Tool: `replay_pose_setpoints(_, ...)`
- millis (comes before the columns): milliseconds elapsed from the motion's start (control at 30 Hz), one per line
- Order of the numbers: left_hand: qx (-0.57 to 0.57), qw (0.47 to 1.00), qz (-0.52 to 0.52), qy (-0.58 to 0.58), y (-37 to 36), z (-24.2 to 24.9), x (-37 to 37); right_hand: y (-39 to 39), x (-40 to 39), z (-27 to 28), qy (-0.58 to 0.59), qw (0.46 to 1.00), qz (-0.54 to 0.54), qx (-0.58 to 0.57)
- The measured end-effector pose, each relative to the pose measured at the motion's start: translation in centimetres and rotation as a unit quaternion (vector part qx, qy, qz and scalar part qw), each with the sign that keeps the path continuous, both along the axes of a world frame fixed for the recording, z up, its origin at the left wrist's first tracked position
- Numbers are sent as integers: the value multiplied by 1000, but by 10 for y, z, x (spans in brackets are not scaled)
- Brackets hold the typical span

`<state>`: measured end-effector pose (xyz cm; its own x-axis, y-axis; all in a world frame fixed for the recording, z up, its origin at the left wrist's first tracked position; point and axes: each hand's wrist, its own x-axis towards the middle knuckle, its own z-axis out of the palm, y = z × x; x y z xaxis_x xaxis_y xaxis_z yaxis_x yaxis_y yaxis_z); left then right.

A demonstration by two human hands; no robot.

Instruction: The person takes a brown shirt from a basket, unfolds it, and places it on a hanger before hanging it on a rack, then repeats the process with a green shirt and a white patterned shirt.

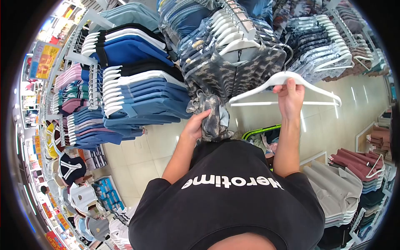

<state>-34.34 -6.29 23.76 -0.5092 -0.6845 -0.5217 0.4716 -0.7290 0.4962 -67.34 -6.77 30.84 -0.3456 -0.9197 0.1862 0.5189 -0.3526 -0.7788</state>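
My left hand (194, 126) is closed on a bunched, dark patterned garment (214, 116), held close in front of my black shirt. Its exact kind is hidden by the folds. Raised on the other side, my right hand (289, 93) grips a white clothes hanger (266, 85) near its middle, just below the metal hook. Nothing hangs on that hanger. Just beyond both hands, a patterned shirt (233, 75) on a white hanger faces me at the front of a rail, with several similar garments behind it.
Racks of blue shirts (146, 96) stand at the left, and patterned clothes (316, 46) hang at the back right. A green-rimmed basket (262, 132) with clothes in it is partly hidden beside my right forearm. Folded grey garments (333, 187) lie at the lower right. The floor (137, 160) is tiled.
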Motion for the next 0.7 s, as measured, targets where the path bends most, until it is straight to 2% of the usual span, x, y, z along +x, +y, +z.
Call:
replay_pose_setpoints(133,-12,998,-37,46,-8,14,-20,22,24,-24,-17,999,42,21)
replay_pose_setpoints(300,-63,988,-72,121,-23,26,-37,43,63,-79,65,976,106,177)
replay_pose_setpoints(367,-77,991,-46,99,-27,38,-45,50,72,-101,15,970,124,207)
replay_pose_setpoints(500,-118,987,-104,33,-37,52,-55,52,77,-140,70,945,175,266)
replay_pose_setpoints(567,-236,926,-251,-156,-33,63,-72,52,81,-144,98,934,205,275)
replay_pose_setpoints(600,-291,846,-354,-273,-30,95,-83,52,87,-142,53,952,170,248)
replay_pose_setpoints(633,-399,793,-386,-251,-26,93,-89,51,93,-126,7,966,135,219)
replay_pose_setpoints(667,-468,740,-416,-246,-25,84,-96,56,85,-107,-111,952,148,242)
replay_pose_setpoints(700,-533,680,-443,-238,-24,82,-101,49,77,-83,-246,904,220,272)
